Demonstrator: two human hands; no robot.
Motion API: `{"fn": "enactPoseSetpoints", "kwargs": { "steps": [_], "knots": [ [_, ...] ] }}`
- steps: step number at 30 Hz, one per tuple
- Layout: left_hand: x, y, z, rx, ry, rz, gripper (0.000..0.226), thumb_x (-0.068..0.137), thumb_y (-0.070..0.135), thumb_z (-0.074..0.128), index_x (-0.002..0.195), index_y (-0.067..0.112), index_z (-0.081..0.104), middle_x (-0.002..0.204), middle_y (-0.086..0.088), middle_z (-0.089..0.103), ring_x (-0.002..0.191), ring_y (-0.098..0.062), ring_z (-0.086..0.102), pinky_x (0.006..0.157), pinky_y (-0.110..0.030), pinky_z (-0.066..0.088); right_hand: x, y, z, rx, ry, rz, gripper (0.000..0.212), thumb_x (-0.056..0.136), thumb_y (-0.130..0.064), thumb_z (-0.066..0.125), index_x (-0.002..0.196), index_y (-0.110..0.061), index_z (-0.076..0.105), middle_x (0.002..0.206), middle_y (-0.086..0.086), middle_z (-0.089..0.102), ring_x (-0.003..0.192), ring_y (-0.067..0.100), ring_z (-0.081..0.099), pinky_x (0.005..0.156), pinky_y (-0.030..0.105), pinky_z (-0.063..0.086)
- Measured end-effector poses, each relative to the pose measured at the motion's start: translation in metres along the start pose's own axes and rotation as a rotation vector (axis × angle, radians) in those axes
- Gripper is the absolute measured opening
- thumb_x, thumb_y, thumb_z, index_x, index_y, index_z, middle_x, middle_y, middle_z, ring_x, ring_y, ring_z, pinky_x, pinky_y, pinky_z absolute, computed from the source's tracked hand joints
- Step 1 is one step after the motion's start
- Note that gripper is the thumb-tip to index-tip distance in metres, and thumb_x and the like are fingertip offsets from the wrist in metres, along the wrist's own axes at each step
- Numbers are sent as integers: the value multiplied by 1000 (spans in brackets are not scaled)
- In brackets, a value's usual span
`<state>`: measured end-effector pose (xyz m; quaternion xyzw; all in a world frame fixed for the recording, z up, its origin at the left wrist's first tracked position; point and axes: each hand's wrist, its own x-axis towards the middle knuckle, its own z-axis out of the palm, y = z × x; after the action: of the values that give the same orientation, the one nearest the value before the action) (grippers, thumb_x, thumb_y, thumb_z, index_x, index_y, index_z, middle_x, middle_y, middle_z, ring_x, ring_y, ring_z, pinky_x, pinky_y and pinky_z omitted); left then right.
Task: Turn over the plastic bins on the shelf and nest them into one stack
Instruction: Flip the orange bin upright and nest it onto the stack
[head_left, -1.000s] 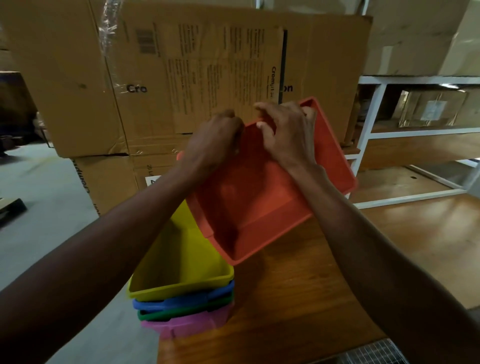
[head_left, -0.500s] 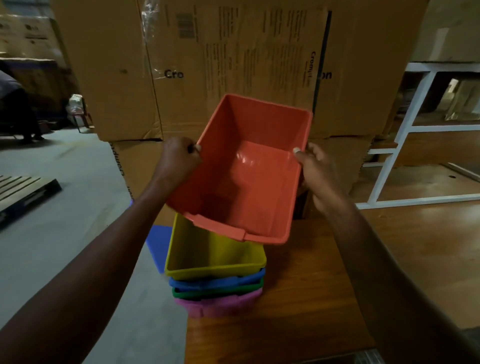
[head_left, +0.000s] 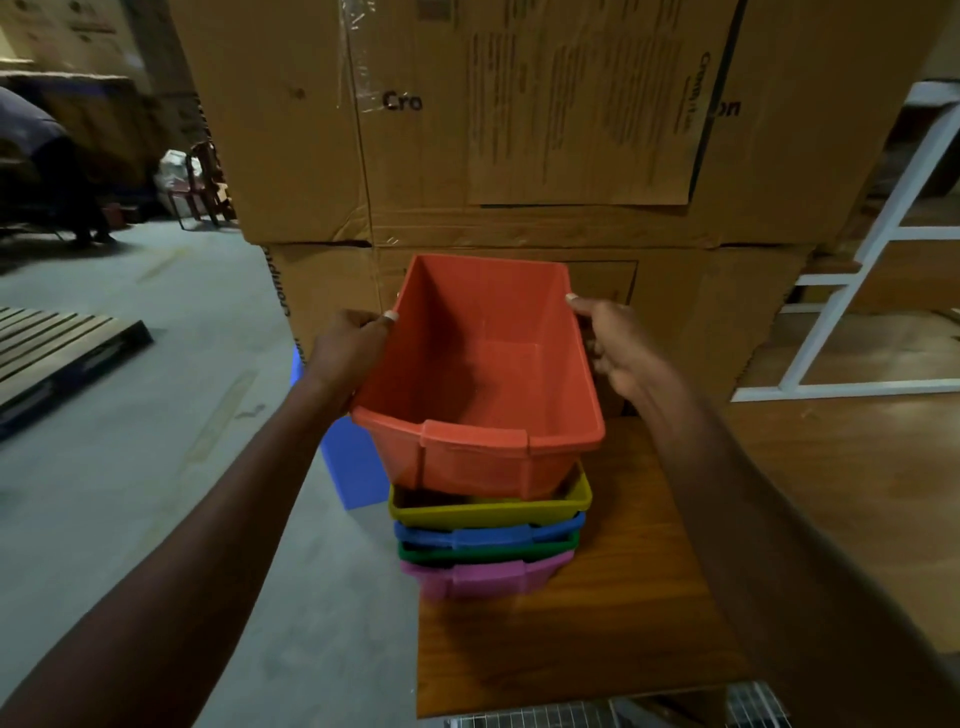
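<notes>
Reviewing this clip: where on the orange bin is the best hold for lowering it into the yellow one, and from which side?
Probably the two long side rims, one hand from each side, as here: the left hand and right hand grip opposite rims of the orange bin. It is upright, mouth up, over the yellow bin, so side holds likely keep it level and its underside clear for nesting.

Orange bin (head_left: 483, 374), upright, I hold it partly nested atop yellow (head_left: 491, 506), blue (head_left: 488, 535), green (head_left: 488, 552), pink (head_left: 483, 577) stack.
</notes>
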<state>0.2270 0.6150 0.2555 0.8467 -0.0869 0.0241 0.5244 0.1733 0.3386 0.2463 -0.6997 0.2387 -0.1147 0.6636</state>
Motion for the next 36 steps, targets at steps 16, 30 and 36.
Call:
{"fn": "enactPoseSetpoints", "kwargs": {
  "steps": [16,30,36],
  "knots": [
    [7,-29,16,-166,-19,-120,46,103,34,51,98,-8,69,75,-13,56,68,-23,50,61,-32,41,11,16,2,8,-13,64,32,92,-45,69,111,-21,78,91,-4,72,79,13,54,97,45,42],
    [-12,-79,42,-152,-67,-192,32,108,40,45,97,24,70,91,-10,69,81,-25,61,65,-30,49,10,64,12,-49,-19,95,26,97,-44,66,99,-21,79,103,4,80,95,21,71,85,37,52],
    [-9,-84,48,-69,-27,-151,33,107,47,44,82,33,62,81,11,65,78,-14,62,67,-29,48,3,72,8,-33,-19,48,24,105,-37,60,90,-24,74,90,-1,75,81,13,66,65,31,40]
  ]
}}
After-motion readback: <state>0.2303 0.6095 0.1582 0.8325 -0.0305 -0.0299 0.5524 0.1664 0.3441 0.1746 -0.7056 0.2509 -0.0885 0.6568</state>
